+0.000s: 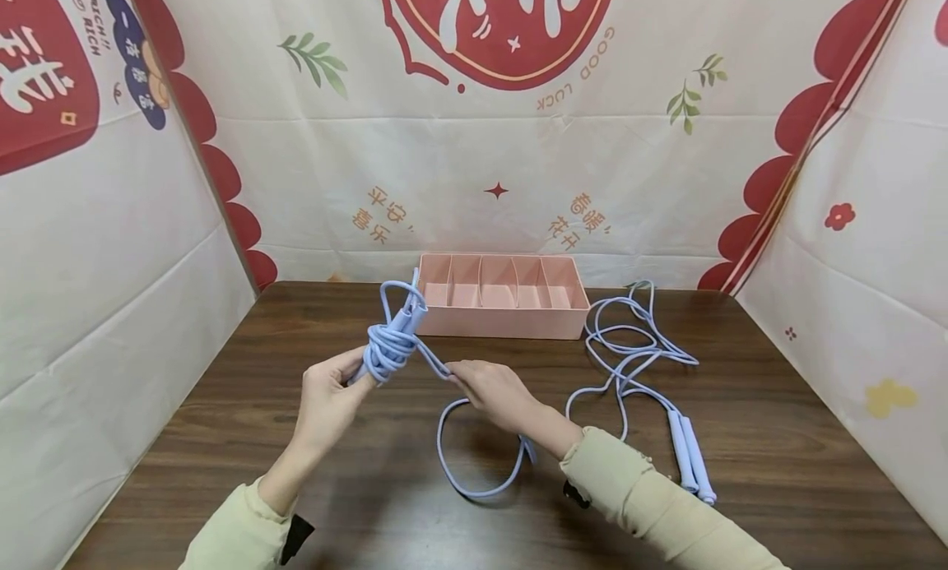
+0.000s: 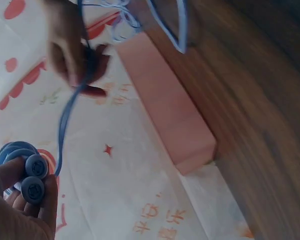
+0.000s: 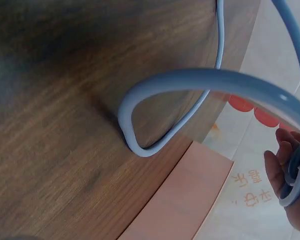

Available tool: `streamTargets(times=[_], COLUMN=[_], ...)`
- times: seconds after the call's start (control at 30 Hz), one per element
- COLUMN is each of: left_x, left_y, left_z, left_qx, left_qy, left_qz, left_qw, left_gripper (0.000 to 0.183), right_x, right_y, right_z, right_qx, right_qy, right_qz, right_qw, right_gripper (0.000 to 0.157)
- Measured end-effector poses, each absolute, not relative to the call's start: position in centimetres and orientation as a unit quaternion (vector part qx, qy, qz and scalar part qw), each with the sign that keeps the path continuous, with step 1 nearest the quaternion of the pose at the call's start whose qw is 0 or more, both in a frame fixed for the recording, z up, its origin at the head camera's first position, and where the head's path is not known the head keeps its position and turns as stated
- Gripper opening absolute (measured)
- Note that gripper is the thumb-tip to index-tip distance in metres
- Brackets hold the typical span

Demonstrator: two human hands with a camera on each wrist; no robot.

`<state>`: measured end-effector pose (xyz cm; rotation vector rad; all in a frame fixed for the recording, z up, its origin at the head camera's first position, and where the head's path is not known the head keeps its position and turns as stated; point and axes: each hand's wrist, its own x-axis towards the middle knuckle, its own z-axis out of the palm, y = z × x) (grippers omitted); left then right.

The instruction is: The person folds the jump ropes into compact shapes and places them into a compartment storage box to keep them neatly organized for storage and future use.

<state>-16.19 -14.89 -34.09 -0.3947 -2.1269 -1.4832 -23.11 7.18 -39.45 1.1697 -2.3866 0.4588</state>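
My left hand (image 1: 329, 397) grips a light blue jump rope (image 1: 388, 348) above the table. Its two handles lie side by side with several turns of cord wound around them. In the left wrist view the round handle ends (image 2: 33, 191) show between thumb and fingers. From the bundle, a doubled cord (image 1: 432, 359) runs across to my right hand (image 1: 492, 393), which pinches it. Beyond that hand the rest of the cord hangs in a loop (image 1: 444, 463) low over the table; the right wrist view shows this loop (image 3: 200, 80) up close.
A pink box (image 1: 504, 323) with several compartments stands at the table's back edge. To the right lies a second light blue jump rope (image 1: 629, 360), its cord loosely tangled and its handles (image 1: 685, 451) pointing toward the front. Printed cloth (image 1: 481, 150) hangs behind the brown table (image 1: 244, 422).
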Motion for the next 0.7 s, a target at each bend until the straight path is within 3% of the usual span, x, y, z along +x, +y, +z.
streamTargets(times=[0.37, 0.7], left_x=[-18.4, -19.6], left_y=[-17.3, -19.6], left_z=[-36.3, -36.9], left_qx=[-0.042, 0.075], left_qy=[-0.787, -0.812], left_qz=[-0.521, -0.412], left_qw=[0.329, 0.406], left_gripper=[0.02, 0.018], right_x=[-22.3, -18.6], right_y=[8.2, 8.4], right_z=[-39.8, -38.0], right_qx=[0.432, 0.4], right_qy=[-0.846, -0.855], right_qz=[0.187, 0.209], right_qw=[0.25, 0.257], right_gripper=[0.017, 0.019])
